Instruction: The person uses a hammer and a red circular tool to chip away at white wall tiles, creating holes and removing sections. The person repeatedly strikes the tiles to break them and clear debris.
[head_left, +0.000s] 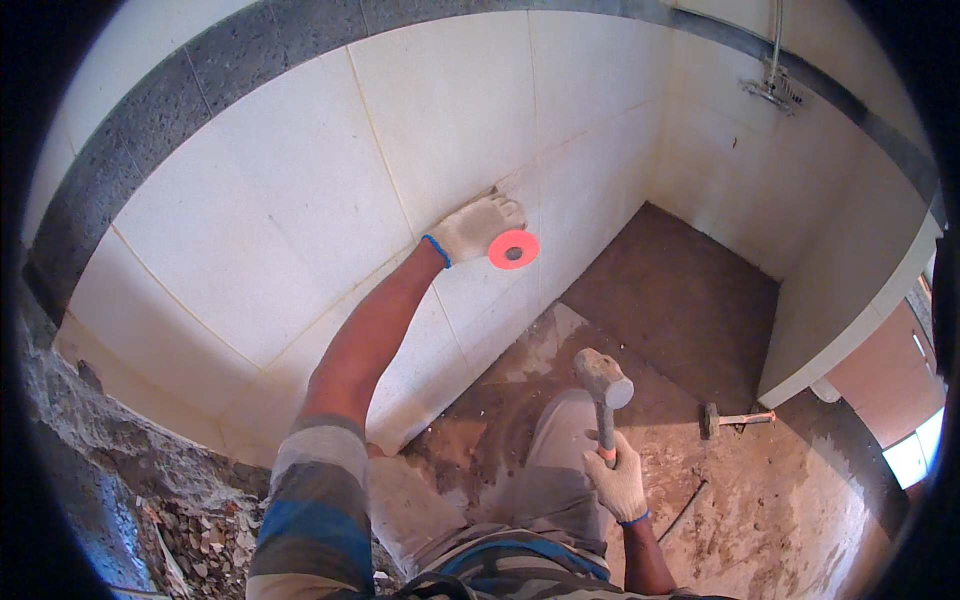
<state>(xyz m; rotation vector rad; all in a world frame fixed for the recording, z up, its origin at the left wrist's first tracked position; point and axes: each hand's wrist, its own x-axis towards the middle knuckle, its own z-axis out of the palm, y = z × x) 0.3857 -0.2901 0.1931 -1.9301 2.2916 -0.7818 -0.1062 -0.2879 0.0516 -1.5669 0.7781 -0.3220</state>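
My left hand (478, 228), in a pale work glove with a blue cuff, is closed against the white tiled wall (300, 190). It grips a chisel with a round pink-red hand guard (500, 255); the grey struck end shows in the guard's middle. Most of the chisel's shaft and its tip are hidden by the glove. Low on the right, my gloved right hand (618, 482) is wrapped round the handle of a club hammer (604, 378). The hammer's heavy, worn head points up and stands apart from the chisel.
A second hammer (735, 420) lies on the dirty wet floor (770, 500), near a thin dark rod (684, 512). Broken rubble (205, 540) fills the lower left. A low partition (850, 290) stands on the right; a tap fitting (770, 90) sticks out from the far wall.
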